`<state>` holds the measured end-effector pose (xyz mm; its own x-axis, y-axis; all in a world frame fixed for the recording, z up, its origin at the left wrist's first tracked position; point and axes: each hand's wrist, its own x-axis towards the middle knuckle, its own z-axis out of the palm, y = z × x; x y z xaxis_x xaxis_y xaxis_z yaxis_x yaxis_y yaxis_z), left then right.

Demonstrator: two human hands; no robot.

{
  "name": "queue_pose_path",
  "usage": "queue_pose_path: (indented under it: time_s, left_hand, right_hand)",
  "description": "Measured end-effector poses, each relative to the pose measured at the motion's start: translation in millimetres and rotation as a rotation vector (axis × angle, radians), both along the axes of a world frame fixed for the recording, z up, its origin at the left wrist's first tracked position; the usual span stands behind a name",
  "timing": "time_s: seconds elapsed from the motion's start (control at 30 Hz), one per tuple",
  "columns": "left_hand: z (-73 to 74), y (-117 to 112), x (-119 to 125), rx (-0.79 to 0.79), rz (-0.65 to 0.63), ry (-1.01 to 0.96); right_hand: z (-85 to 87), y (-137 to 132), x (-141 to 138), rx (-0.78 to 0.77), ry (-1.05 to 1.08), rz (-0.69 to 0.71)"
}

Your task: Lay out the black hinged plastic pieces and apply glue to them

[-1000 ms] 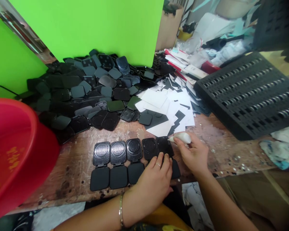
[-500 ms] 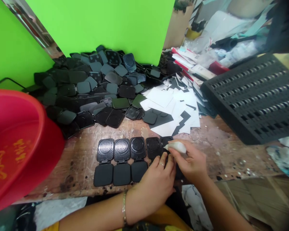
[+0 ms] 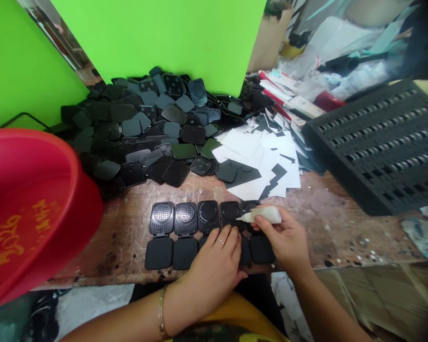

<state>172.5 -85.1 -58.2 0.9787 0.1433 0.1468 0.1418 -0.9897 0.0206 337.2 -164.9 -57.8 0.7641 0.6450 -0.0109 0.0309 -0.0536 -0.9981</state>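
Observation:
Several open black hinged compact cases (image 3: pixel 161 218) lie in a row near the table's front edge, gridded halves at the back, smooth lids (image 3: pixel 159 253) towards me. My right hand (image 3: pixel 288 235) is closed around a small white squeeze bottle (image 3: pixel 267 214). The bottle is tilted nearly flat, its narrow nozzle pointing left over the fourth gridded half (image 3: pixel 231 212). Whether the tip touches the case I cannot tell. Stretched out flat, the fingers of my left hand (image 3: pixel 216 259) rest on the cases and cover some of the lids in the middle.
Behind the row is a heap of black cases (image 3: pixel 135 126), beside a pile of white and black paper scraps (image 3: pixel 242 142). A red basin (image 3: pixel 89 190) stands at the left, a slotted black foam tray (image 3: pixel 345 178) at the right. A green panel (image 3: pixel 157 38) rises behind.
Both hands have moved left along the row, from the fifth case towards the fourth. The bottle has come left too and shows more of its body. The view has shifted slightly.

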Motion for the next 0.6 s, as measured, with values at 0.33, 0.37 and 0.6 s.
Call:
queue_pose_path:
  time_s: [0.33,0.37,0.6]
  left_hand:
    - [-3.2,2,0,0.027,-0.041,-0.002]
    - [-3.7,2,0,0.027,-0.040,-0.007]
    - [-3.8,4,-1,0.020,-0.035,-0.007]
  right_hand:
    - [0.0,8,-7,-0.134,-0.524,0.197]
    - [2.1,13,-8,-0.134,-0.564,0.216]
    - [14.7,45,4,-0.103,-0.725,0.215]
